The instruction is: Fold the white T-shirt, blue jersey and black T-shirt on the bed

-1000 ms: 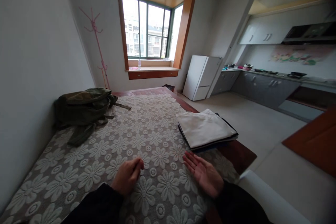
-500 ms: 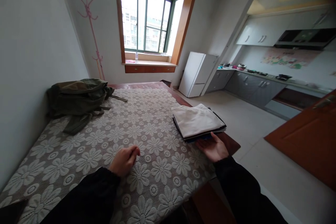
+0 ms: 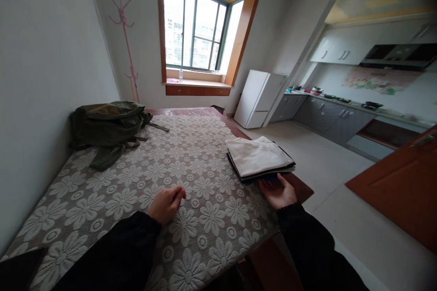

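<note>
My left hand [image 3: 167, 204] rests closed on the flowered lace tablecloth [image 3: 211, 218], its fingers curled; nothing shows in it. At the right side of the table lies a stack of folded cloths [image 3: 259, 157], white on top with black, grey and dark blue layers below. My right hand [image 3: 278, 191] is at the near edge of the stack, palm up, thumb raised and apart from the fingers. Its fingertips are partly hidden at the underside of the stack, and I see no grip on it.
A dark green backpack [image 3: 109, 125] with loose straps lies at the table's far left by the wall. A dark flat object [image 3: 20, 268] is at the near left corner. An orange-brown door [image 3: 399, 186] stands at the right.
The camera view has shifted slightly, moving the scene a little to the right. Both hands keep nearly the same places and poses, and the stack lies as before.
</note>
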Demonstrator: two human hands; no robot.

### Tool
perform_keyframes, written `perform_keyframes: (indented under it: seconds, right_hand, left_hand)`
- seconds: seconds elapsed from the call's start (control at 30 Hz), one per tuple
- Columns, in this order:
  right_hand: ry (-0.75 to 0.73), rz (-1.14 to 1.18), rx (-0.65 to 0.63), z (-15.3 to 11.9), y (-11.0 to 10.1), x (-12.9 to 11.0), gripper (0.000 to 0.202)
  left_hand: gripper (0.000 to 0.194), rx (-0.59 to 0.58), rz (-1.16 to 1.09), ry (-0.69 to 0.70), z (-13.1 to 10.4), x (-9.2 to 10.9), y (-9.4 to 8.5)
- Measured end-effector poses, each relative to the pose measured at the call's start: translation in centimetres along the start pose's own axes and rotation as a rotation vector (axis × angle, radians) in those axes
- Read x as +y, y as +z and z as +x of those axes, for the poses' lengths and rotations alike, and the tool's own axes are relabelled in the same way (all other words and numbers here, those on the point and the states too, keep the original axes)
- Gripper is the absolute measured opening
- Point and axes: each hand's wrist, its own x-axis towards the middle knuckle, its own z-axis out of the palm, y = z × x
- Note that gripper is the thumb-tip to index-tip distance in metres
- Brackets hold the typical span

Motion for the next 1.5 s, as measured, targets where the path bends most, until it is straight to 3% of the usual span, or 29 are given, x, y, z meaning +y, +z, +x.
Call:
perform_keyframes:
  seconds: [0.13, 0.37, 0.57, 0.7, 0.93, 1.13, 1.33, 1.5]
  right_hand:
    - [-0.021, 0.057, -0.003, -0.3, -0.3, 0.7, 0.013]
    - [0.037, 0.096, -0.115, -1.4, -1.4, 1.7, 0.020]
    - [0.146, 0.012, -0.178, -1.2, -1.4, 0.6, 0.032]
    - [0.165, -0.046, -0.157, -0.6, -0.7, 0.1, 0.039]
    - [0.130, -0.223, -0.074, 0.4, 0.8, 0.3, 0.027]
    - [0.004, -0.261, -0.045, 0.8, 1.8, 0.2, 0.018]
    - [-0.035, -0.183, -0.103, 0.3, 3.0, 0.5, 0.027]
    - [0.004, -0.156, -0.221, 0.4, 5.3, 0.9, 0.035]
  left_hand:
    - [0.034, -0.001, 0.007, -0.003, 0.0, 0.0, 0.0]
    - [0.035, -0.008, -0.001, -0.011, 0.0, 0.2, -0.2]
    - [0.035, -0.015, -0.012, -0.019, -0.1, 0.8, -0.4]
    - [0.035, -0.007, -0.018, -0.020, -0.1, 0.8, -0.3]
    - [0.036, -0.017, -0.008, -0.015, 0.1, 0.1, -0.1]
    - [0.035, -0.012, -0.005, -0.012, 0.1, 0.2, -0.2]
    - [0.034, -0.008, 0.001, -0.018, -0.1, 0.5, -0.3]
    - [0.036, -0.012, 0.011, -0.020, -0.2, 0.4, -0.2]
